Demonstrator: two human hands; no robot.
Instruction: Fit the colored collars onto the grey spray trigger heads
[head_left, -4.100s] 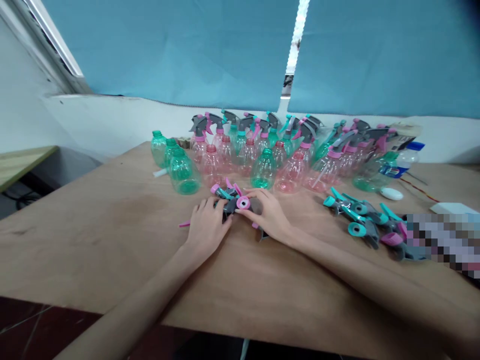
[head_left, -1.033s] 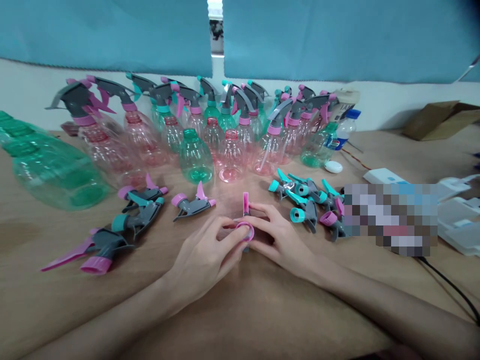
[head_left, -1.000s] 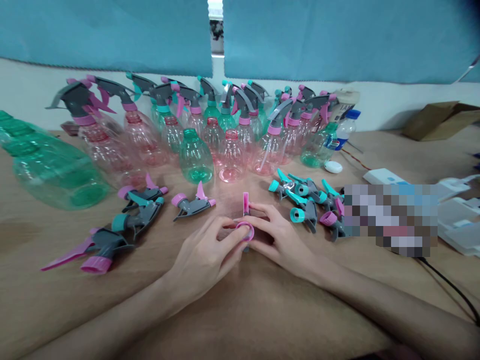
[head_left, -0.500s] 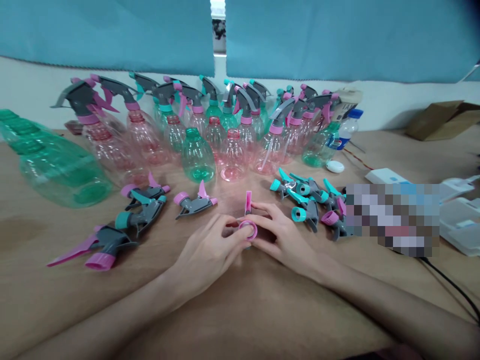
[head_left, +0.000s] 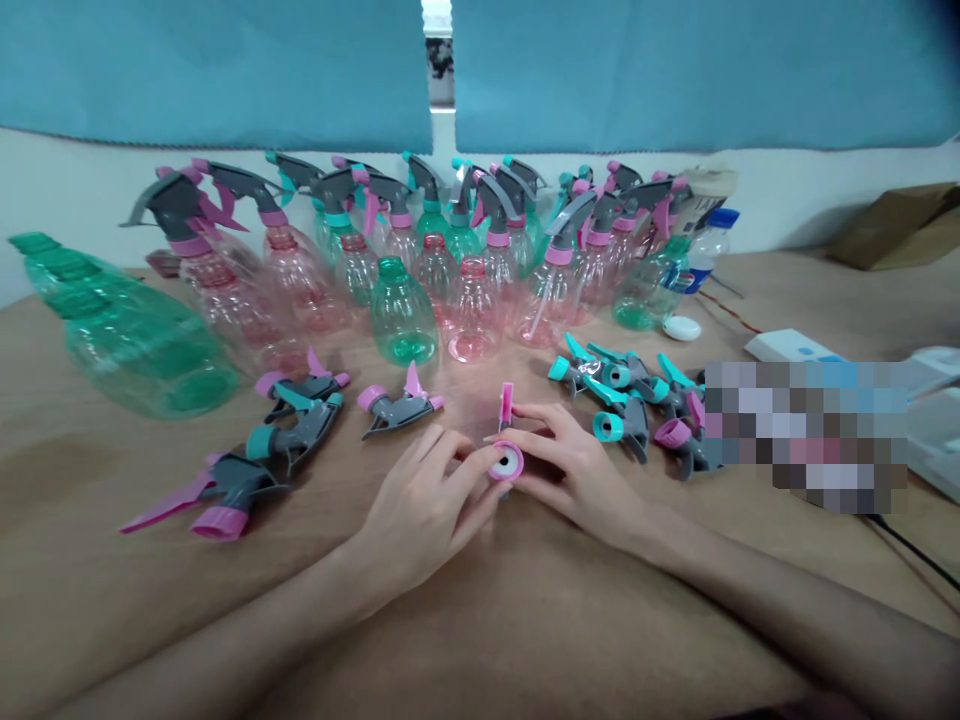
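Observation:
Between my two hands is a pink and grey spray trigger head [head_left: 507, 462], its pink collar facing me with a white disc and dark hole inside. My left hand [head_left: 435, 485] grips the collar from the left, thumb and fingers closed at its rim. From the right, my right hand [head_left: 581, 470] holds the same head, fingers wrapped about its body, which they mostly hide. The pink lever points up past my fingertips. Left of my hands lies another pink and grey spray head [head_left: 401, 405]; to the right is a pile of turquoise and grey spray heads [head_left: 619, 395].
Open-necked bottles, a green one [head_left: 405, 320] and a pink one [head_left: 472, 320] among them, stand before rows of capped spray bottles. Green bottles [head_left: 150, 350] lean at left. A white oval object [head_left: 681, 328], a cardboard box [head_left: 896, 225] and a blurred-out patch are at right.
My left thumb has moved off the collar's opening to its edge, so the white disc inside now shows. The whole view has shifted slightly.

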